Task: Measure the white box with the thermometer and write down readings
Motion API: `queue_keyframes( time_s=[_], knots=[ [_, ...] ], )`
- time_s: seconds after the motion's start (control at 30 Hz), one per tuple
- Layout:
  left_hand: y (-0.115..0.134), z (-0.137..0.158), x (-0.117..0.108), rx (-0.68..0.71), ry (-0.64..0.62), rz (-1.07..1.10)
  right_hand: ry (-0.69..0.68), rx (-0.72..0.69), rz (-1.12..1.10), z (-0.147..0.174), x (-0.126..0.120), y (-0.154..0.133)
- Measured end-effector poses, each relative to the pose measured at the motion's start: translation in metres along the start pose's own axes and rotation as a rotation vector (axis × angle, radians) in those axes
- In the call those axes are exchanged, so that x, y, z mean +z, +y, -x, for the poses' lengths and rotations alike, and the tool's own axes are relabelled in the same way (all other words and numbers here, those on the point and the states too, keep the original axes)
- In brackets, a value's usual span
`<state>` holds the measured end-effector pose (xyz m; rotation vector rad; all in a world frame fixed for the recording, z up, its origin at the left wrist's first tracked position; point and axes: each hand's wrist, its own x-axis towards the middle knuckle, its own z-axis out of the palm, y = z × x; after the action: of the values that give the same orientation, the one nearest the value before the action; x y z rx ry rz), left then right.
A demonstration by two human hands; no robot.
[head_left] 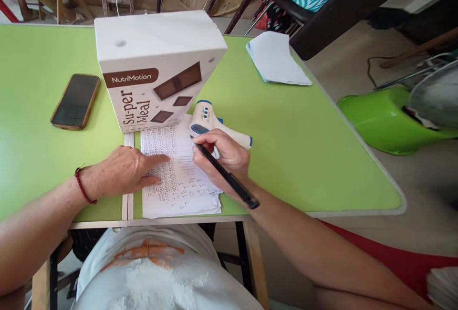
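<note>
My right hand point(223, 160) grips a black pen point(227, 176) between thumb and fingers. The pen's tip is near the upper right of the handwritten sheets point(179, 207), and its cap end slants back over my wrist. Flat on the left part of the paper rests my left hand point(125, 170), its index finger stretched across the writing and its thumb apart, with nothing held. Just beyond my right hand lies a white and blue infrared thermometer point(205, 117), partly covered by my fingers. A white NutriMotion box point(143, 78) stands upright behind the paper.
On the green table point(304, 157), a phone point(76, 101) in a brown case lies at left. Folded white paper point(275, 57) is near the far right edge. A seam between two table sections runs past my left hand. A green plastic tub point(379, 119) is beyond the right edge.
</note>
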<state>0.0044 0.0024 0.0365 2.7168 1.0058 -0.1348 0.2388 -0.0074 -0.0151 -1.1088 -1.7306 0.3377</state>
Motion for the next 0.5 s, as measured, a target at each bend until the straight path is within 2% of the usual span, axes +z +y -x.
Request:
queue_keyframes(
  time_s=[0.07,0.13,0.23,0.3,0.37,0.5],
  knots=[
    [0.0,0.0,-0.001,-0.008,-0.061,-0.056,-0.026,-0.068,0.049,-0.002,-0.005,0.004],
    [0.0,0.0,-0.002,-0.003,-0.057,-0.037,-0.052,-0.123,0.115,-0.003,-0.011,0.008],
    [-0.005,0.001,-0.003,0.034,0.003,0.1,-0.109,-0.186,0.218,-0.003,-0.022,0.012],
    [-0.009,0.003,-0.004,0.058,0.088,0.259,-0.187,-0.202,0.274,-0.004,-0.029,0.014],
    [-0.012,0.005,-0.007,0.009,0.278,0.401,-0.266,-0.212,0.311,-0.004,-0.033,0.014],
    [-0.015,0.007,-0.013,-0.233,0.899,0.451,-0.305,-0.241,0.302,-0.004,-0.032,0.016]
  ],
)
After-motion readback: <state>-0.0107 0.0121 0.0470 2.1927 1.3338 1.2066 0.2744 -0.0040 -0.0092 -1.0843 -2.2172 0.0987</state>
